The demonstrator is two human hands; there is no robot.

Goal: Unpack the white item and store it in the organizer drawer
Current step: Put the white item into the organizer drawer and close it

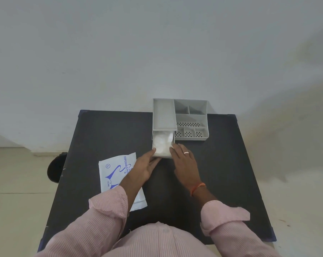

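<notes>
A grey organizer (191, 119) stands at the far edge of the black table (221, 173). Its drawer (154, 143) is pulled out toward me on the left side, and the white item (162, 143) lies crumpled inside it. My left hand (144, 167) rests at the drawer's front left corner, fingers touching the front. My right hand (184, 162), with a ring, lies flat at the drawer's front right corner, fingertips on the rim beside the white item. Neither hand grips anything. The white wrapper (116, 175) with blue print lies flat left of my left forearm.
The organizer's right side has several open compartments (191, 110), some with perforated floors. A dark round object (55, 167) sits on the floor past the table's left edge. A white wall stands just behind the table.
</notes>
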